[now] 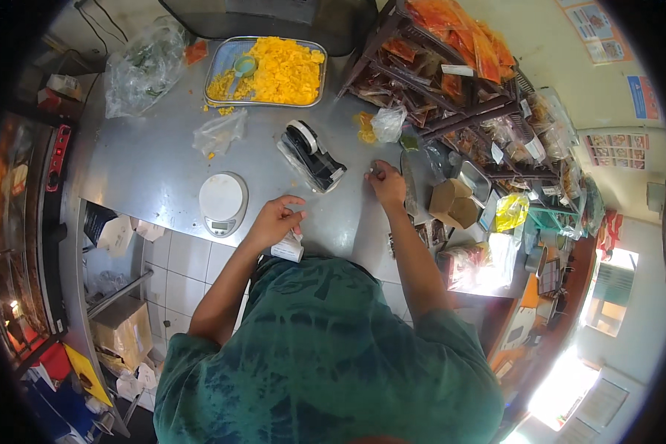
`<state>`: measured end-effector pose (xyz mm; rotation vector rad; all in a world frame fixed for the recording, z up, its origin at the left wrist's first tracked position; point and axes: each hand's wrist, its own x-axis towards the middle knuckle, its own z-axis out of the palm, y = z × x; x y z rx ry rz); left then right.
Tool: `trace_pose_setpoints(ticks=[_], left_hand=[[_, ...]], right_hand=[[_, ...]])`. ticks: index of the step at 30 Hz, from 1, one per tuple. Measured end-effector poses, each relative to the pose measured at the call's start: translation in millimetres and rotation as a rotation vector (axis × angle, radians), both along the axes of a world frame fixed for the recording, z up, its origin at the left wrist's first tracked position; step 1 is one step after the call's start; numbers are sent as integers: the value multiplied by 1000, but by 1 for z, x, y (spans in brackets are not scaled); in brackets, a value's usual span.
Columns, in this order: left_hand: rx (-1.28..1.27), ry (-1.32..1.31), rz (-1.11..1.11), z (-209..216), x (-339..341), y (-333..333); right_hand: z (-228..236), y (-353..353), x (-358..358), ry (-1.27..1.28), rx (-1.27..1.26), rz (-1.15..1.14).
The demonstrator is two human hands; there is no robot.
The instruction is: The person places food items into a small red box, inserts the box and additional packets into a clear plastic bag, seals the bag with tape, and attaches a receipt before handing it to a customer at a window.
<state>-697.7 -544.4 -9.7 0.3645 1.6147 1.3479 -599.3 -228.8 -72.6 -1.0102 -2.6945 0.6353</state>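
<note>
My left hand is at the table's front edge, its fingers curled and its thumb and forefinger slightly apart. Just below them is a white paper roll, which appears to be in the curled lower fingers, close against my shirt. Farther right, my right hand is closed in a pinch over the steel tabletop; a small dark bit shows at the fingertips, too small to name. Between and beyond the hands stands a black tape dispenser with a white roll on it. A white round kitchen scale sits left of my left hand.
At the back, a metal tray holds yellow crumbly food and a green scoop. Clear plastic bags lie at the left. Dark racks of packed goods rise on the right, near a knife and a cardboard box.
</note>
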Motion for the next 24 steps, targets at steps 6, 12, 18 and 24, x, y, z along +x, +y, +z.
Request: trace_pose_setpoints(ticks=[6, 12, 18, 24], left_hand=[[73, 1, 15, -18, -4, 1], [15, -39, 11, -13, -9, 2], [10, -68, 6, -14, -6, 9], [31, 5, -16, -17, -2, 16]], right_hand=[[-5, 3, 5, 184, -305, -196], [-3, 8, 4, 116, -308, -125], [-21, 13, 5, 21, -173, -149], [-45, 33, 17, 122, 118, -263]])
